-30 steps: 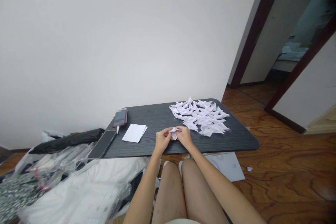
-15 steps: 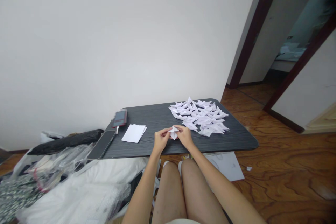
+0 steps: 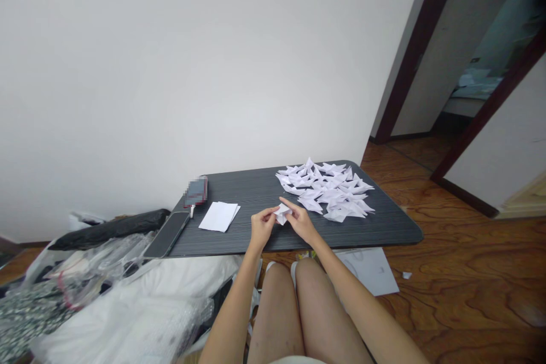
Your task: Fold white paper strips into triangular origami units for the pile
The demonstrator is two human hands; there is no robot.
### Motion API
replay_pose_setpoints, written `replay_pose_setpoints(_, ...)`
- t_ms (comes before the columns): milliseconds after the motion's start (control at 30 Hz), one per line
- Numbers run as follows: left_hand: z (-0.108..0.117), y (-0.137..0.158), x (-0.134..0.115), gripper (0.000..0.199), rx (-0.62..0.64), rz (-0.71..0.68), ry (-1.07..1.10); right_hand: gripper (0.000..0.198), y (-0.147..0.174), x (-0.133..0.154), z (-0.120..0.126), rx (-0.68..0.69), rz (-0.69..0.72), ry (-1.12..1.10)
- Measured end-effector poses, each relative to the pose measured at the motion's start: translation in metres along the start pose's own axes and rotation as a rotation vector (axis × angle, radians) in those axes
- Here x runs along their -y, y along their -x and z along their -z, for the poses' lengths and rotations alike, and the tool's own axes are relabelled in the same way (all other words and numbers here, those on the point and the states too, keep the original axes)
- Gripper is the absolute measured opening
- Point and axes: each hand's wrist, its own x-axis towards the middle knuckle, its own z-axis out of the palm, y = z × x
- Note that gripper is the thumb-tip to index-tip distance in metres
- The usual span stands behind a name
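Between my two hands is a small piece of folded white paper (image 3: 282,214), held just above the near edge of the dark table (image 3: 251,190). My left hand (image 3: 263,224) pinches its left side with thumb and fingertips. On the other side, my right hand (image 3: 301,220) grips the paper's right part, its index finger stretched over the top. Folded paper boats (image 3: 328,187) lie in a spread heap on the table beyond my right hand. To the left of my hands sits a small stack of flat white paper sheets (image 3: 219,216).
A dark phone (image 3: 168,234) lies at the table's left front corner, with a blurred-out dark object (image 3: 196,191) behind it. Plastic bags and white bundles (image 3: 140,307) crowd the floor at left. A white board or sheet (image 3: 370,270) lies below the table at right.
My right index finger has lifted and straightened over the folded paper, whose shape between my fingers has shifted slightly. The whole view has moved a little.
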Motion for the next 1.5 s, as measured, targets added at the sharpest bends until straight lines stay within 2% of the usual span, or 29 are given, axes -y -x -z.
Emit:
replay_pose_setpoints(100,0.0,0.0,-0.001,0.022,-0.003,0.01,0.026,0.037,0.003,0.004,0.002,0.169,-0.084,-0.258)
replay_pose_setpoints(167,0.0,0.0,-0.004,0.02,-0.001,0.006,0.023,0.034,0.004,0.003,0.003,0.145,-0.131,-0.31)
replay_pose_setpoints(267,0.001,0.001,-0.009,0.019,0.017,0.01,0.04,0.031,0.002,-0.002,0.003,0.058,-0.133,-0.24)
replay_pose_setpoints(367,0.001,0.001,-0.01,0.019,0.043,0.032,0.073,0.029,0.0,-0.004,0.003,0.058,-0.118,-0.242)
replay_pose_setpoints(500,0.001,0.001,-0.007,0.02,0.038,0.029,0.016,0.054,-0.001,-0.002,0.004,0.071,-0.164,-0.363)
replay_pose_setpoints(567,0.0,0.001,-0.007,0.023,0.041,0.008,-0.011,0.058,-0.001,-0.003,0.004,0.02,-0.21,-0.379)
replay_pose_setpoints(700,0.001,0.002,-0.006,0.035,0.05,-0.01,-0.052,0.035,-0.003,-0.008,0.004,-0.1,-0.242,-0.306)
replay_pose_setpoints(800,0.001,0.001,-0.005,0.029,0.067,0.0,-0.099,0.029,-0.004,-0.01,0.005,-0.126,-0.2,-0.216)
replay_pose_setpoints(1033,0.001,0.001,0.0,0.025,0.078,0.013,-0.094,0.031,-0.003,-0.004,0.004,-0.113,-0.079,-0.02)
replay_pose_setpoints(1200,0.0,0.001,0.001,0.025,0.11,0.049,-0.056,0.035,-0.004,-0.004,0.005,-0.139,-0.061,0.051)
replay_pose_setpoints(1300,0.0,0.0,0.001,0.025,0.062,0.061,-0.025,0.039,-0.004,-0.004,0.005,-0.154,-0.058,0.062)
replay_pose_setpoints(1500,0.001,-0.001,0.001,0.025,-0.058,0.046,0.002,0.033,0.003,-0.001,0.001,-0.059,-0.003,0.174)
